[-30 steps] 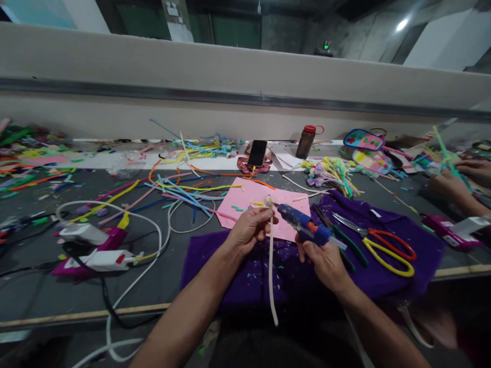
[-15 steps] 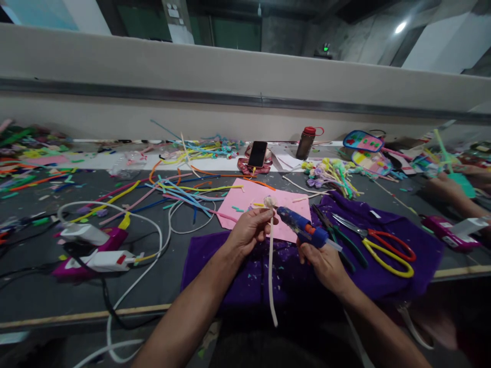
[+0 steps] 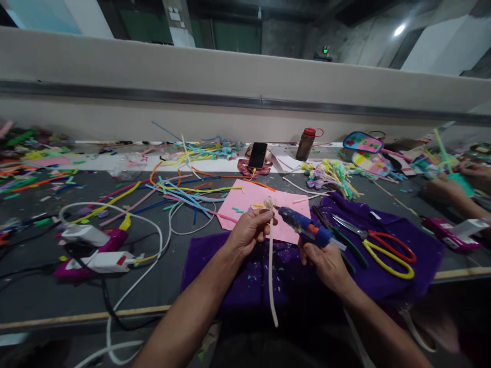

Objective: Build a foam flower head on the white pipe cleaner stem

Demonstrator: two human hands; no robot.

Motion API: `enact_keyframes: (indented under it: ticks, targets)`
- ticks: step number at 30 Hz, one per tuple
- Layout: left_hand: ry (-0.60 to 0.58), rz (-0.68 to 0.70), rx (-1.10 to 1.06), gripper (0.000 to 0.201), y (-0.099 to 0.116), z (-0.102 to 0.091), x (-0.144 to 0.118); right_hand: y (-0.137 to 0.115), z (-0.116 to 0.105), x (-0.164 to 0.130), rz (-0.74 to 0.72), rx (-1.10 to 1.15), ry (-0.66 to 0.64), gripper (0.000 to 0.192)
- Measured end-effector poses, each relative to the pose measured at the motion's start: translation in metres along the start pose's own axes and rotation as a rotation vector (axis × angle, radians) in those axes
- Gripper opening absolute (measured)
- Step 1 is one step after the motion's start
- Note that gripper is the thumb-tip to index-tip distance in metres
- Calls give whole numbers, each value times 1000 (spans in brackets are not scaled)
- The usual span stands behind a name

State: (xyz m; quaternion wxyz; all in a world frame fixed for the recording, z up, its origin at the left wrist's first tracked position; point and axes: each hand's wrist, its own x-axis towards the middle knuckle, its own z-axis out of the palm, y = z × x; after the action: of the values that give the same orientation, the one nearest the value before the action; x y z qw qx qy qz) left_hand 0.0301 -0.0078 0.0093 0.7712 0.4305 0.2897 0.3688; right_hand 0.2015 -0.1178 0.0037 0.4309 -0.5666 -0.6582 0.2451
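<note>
Between thumb and fingers, my left hand (image 3: pixel 251 227) pinches a cream pipe cleaner (image 3: pixel 271 276) near its top, and its long tail hangs down over the purple cloth (image 3: pixel 215 266). A small pale fluffy bloom (image 3: pixel 269 203) tops the pipe cleaner. My right hand (image 3: pixel 326 263) is wrapped round the handle of a blue glue gun (image 3: pixel 303 225), whose nozzle points left at the bloom, very close to it; whether they touch I cannot tell. Beneath both lies a pink sheet (image 3: pixel 233 197) with a few short coloured offcuts.
Right of the glue gun lie dark green-handled pliers (image 3: pixel 347 250) and scissors (image 3: pixel 383 245) with red and yellow handles. Behind are a phone (image 3: pixel 258 155), a bottle (image 3: pixel 306 144) and bundled pipe-cleaner flowers (image 3: pixel 332 176). Power strips (image 3: pixel 95 250) with cables sit left. Another person's hands (image 3: pixel 447 186) work at far right.
The glue gun has shifted slightly right, its nozzle drawing a little away from the bloom. My left hand stays almost where it was.
</note>
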Motion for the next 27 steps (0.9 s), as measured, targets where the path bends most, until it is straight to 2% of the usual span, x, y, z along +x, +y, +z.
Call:
enact_keyframes:
  ticks: [11,27]
  targets:
    - [2,7,2,22,0,-1,0,5,2,-2,-6,-23,-44,51]
    - [37,-25,-12,22,3,2,-1,3,-3,1,-16,-27,-32,52]
